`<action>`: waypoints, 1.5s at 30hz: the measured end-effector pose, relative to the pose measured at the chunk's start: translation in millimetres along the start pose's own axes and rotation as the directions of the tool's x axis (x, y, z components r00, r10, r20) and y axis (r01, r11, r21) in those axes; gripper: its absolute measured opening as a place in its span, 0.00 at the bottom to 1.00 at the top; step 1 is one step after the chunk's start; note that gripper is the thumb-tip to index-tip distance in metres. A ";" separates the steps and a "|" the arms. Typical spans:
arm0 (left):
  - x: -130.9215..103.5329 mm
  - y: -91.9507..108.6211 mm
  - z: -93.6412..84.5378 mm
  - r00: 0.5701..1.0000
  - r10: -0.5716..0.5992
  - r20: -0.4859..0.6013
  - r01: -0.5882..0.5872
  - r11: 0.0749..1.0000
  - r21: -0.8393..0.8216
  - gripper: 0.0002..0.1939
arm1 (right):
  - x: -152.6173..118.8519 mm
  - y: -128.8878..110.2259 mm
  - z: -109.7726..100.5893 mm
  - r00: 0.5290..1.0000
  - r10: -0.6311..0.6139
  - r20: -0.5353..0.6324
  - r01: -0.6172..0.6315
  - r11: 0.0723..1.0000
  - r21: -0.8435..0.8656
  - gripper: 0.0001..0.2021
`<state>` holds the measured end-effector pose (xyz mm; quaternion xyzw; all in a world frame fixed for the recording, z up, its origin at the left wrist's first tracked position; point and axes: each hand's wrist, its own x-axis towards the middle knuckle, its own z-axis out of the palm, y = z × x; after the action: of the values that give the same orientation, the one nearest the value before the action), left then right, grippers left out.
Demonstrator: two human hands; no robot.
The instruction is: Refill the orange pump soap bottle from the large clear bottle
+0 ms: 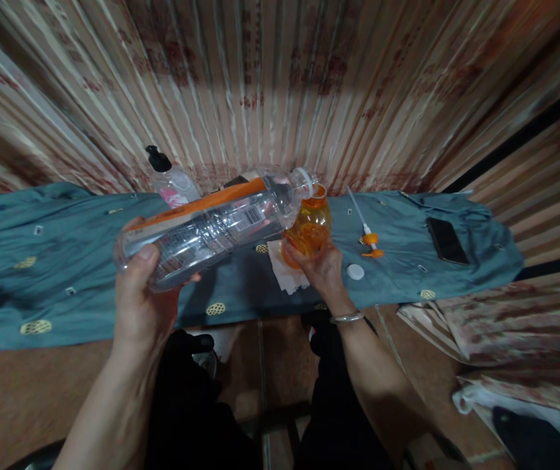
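Note:
My left hand (145, 294) is wrapped round the lower end of a large clear plastic bottle (211, 228) with an orange and white label. The bottle is tilted almost level, its neck pointing right, over the mouth of an orange translucent bottle (315, 222). Around the lower part of that orange bottle my right hand (322, 264) is closed, keeping it upright. Whether liquid passes between the two cannot be made out. Partly beneath the orange bottle lies a white tissue (287, 271). To the right are a white round cap (356, 271) and an orange pump head (371, 241) with a long white tube.
A pump bottle with a black top (175, 183) stands at the back left, against the pleated curtain (284, 98). A dark phone (446, 240) lies at the right on the teal patterned cloth (79, 261). Another dark object behind the large bottle is mostly hidden.

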<state>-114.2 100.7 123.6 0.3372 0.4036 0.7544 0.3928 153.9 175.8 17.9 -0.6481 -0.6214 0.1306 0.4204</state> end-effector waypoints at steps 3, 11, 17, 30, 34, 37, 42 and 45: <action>1.3 -0.5 1.9 1.000 0.008 0.013 -0.008 1.000 0.001 0.37 | -0.1 -1.2 -0.3 1.000 0.018 -0.002 -0.018 1.000 0.016 0.33; 2.1 -1.7 3.1 0.999 -0.010 -0.048 0.007 0.998 -0.054 0.35 | -0.8 -1.5 1.0 1.000 -0.002 -0.020 0.003 0.997 0.078 0.31; 2.1 -1.0 1.5 1.000 -0.003 -0.006 0.003 1.000 -0.017 0.34 | 0.2 1.3 2.8 1.000 -0.005 -0.026 0.006 0.999 0.045 0.34; 0.8 -17.2 -5.9 0.995 -0.097 -0.013 0.095 0.989 -0.109 0.32 | -1.2 -1.1 1.6 0.999 0.025 -0.041 -0.023 0.999 0.048 0.34; 0.9 -15.4 -5.6 0.991 -0.133 -0.008 0.131 0.986 -0.104 0.33 | -0.5 -2.8 1.6 0.999 -0.003 -0.046 0.005 0.999 0.035 0.32; 2.0 -17.2 -5.9 0.987 -0.160 -0.008 0.158 0.982 -0.102 0.31 | 1.7 -4.1 1.9 0.999 0.001 -0.053 0.000 1.000 0.019 0.32; 2.1 -20.5 -4.7 0.977 -0.213 -0.030 0.208 0.972 -0.110 0.31 | 6.3 -3.8 1.9 0.997 0.034 -0.063 -0.033 0.999 0.017 0.35; 1.0 -20.9 -4.0 0.973 -0.227 -0.043 0.221 0.969 -0.115 0.29 | 6.9 -2.8 1.0 0.998 0.033 -0.054 -0.031 0.999 0.041 0.38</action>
<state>-111.2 107.8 103.7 0.2462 0.4081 0.7353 0.4819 152.6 182.1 21.7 -0.6526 -0.5965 0.1321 0.4482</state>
